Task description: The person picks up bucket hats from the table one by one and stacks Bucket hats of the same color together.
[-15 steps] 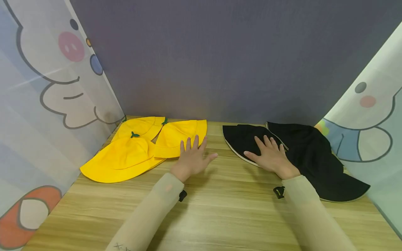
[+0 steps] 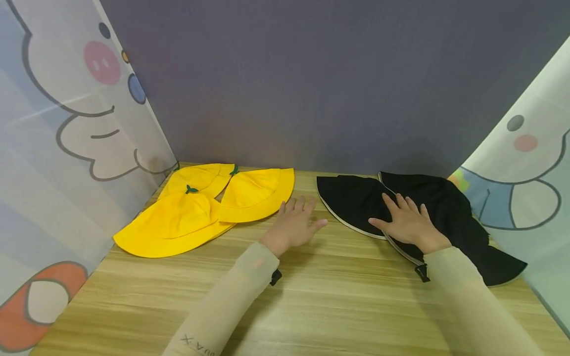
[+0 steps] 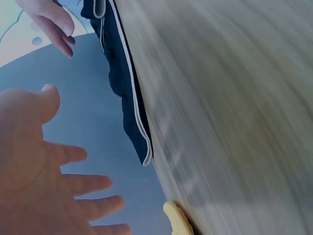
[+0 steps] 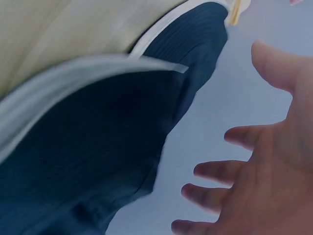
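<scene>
My left hand (image 2: 291, 225) hovers over the table with fingers spread, holding nothing, its fingertips near the brim of a yellow bucket hat (image 2: 256, 195). Two more yellow hats lie to the left: a front one (image 2: 171, 225) and a back one (image 2: 200, 179), with small green leaf sprouts on top. My right hand (image 2: 409, 225), also spread and holding nothing, is above the black hats. One black hat (image 2: 347, 198) with a pale brim edge lies at the left of that group; other black hats (image 2: 463, 232) overlap beside it. In the right wrist view, the fingers are apart from the black fabric (image 4: 107, 142).
A wood-grain table (image 2: 329, 306) carries both groups of hats. Behind it rises a grey panel (image 2: 285, 89). Cartoon-printed sheets stand at the left (image 2: 40, 148) and right (image 2: 530, 158).
Both hands have moved to the right, the left one away from the yellow hats and the right one farther over the black hats. The hats lie as before.
</scene>
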`<state>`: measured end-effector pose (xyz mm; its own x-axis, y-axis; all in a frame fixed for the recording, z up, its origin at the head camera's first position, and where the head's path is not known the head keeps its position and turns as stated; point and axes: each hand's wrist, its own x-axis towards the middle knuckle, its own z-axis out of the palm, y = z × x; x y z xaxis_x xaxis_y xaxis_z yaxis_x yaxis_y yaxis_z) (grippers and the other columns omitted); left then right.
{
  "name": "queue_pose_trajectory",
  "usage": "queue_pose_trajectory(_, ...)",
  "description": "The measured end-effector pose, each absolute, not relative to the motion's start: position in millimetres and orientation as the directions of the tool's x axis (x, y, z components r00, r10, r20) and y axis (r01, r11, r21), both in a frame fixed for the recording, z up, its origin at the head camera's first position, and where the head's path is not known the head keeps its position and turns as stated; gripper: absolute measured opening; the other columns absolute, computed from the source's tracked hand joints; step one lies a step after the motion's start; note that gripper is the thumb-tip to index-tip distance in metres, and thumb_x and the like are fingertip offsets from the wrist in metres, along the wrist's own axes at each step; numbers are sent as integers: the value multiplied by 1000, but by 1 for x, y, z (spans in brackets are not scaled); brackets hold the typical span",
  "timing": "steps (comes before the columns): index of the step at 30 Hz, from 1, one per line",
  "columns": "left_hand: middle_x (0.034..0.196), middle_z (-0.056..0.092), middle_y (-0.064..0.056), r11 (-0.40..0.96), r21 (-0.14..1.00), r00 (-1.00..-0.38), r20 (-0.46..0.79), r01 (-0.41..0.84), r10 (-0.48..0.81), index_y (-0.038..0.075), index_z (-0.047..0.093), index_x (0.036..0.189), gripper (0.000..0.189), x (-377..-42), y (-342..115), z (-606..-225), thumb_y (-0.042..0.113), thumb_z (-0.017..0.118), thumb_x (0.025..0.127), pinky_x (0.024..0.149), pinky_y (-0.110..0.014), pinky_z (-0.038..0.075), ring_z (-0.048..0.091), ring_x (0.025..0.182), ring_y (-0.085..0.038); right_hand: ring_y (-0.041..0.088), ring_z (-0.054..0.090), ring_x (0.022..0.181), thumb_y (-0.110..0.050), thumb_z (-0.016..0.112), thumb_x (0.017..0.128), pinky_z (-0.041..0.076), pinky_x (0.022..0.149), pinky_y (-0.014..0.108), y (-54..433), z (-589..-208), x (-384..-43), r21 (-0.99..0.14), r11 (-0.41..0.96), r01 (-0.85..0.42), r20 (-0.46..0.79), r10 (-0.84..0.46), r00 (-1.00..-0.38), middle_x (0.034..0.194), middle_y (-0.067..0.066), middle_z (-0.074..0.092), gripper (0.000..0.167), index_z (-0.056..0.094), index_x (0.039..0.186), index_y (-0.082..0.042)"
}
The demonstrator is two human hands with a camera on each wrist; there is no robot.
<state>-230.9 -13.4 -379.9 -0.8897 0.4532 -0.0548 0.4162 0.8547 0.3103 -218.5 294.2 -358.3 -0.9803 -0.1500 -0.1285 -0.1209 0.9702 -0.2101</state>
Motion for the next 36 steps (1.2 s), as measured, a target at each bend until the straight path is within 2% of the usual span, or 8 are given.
queue_pose_trajectory(7, 168, 15, -18, 837, 320, -865, -93, 443, 493, 16, 17, 164, 76, -231, 1, -382, 62, 30, 105, 121, -59, 11, 13, 154, -40, 64, 5, 142, -66, 41, 101, 1, 108, 79, 335, -358, -215, -180, 981, -70, -147, -97, -984, 157, 43, 7, 95, 11, 160, 3)
queue_pose_trajectory(15, 167, 21, -15, 813, 337, -837, -110, 475, 535, 18, 23, 163, 71, -240, 21, -380, 59, 32, 106, 122, -54, 14, 20, 153, -36, 70, 10, 134, -70, 42, 99, 7, 104, 81, 389, -347, -209, -94, 996, -6, -151, -20, -988, 151, 49, 9, 102, 12, 157, 8)
queue_pose_trajectory(22, 166, 27, -8, 749, 514, -823, -137, 417, 552, 18, 29, 161, 70, -247, 40, -380, 58, 38, 106, 122, -44, 22, 23, 153, -27, 73, 8, 131, -77, 38, 95, 6, 104, 81, 420, -343, -200, -84, 995, 58, -201, 40, -979, 148, 51, 5, 109, 4, 158, 6)
queue_pose_trajectory(29, 164, 30, -4, 717, 579, -814, -150, 388, 561, 17, 35, 159, 63, -254, 63, -380, 52, 41, 107, 120, -41, 27, 25, 152, -21, 75, 17, 126, -73, 41, 97, 24, 98, 81, 437, -351, -198, -92, 995, 48, -270, 21, -963, 141, 57, 12, 114, 7, 150, 22)
queue_pose_trajectory(32, 159, 39, -3, 701, 581, -820, -96, 414, 564, 16, 41, 156, 55, -255, 72, -382, 46, 43, 108, 117, -38, 33, 34, 147, -20, 75, 21, 124, -72, 43, 97, 29, 96, 80, 442, -356, -199, -121, 991, 64, -314, 23, -949, 139, 58, 14, 116, 3, 148, 24)
queue_pose_trajectory(36, 148, 51, 0, 689, 529, -814, 5, 495, 581, 16, 50, 149, 45, -254, 85, -384, 37, 45, 109, 110, -33, 40, 48, 137, -18, 75, 26, 123, -71, 42, 98, 34, 94, 78, 451, -359, -198, -137, 986, 99, -355, 45, -934, 139, 57, 16, 116, -2, 147, 25)
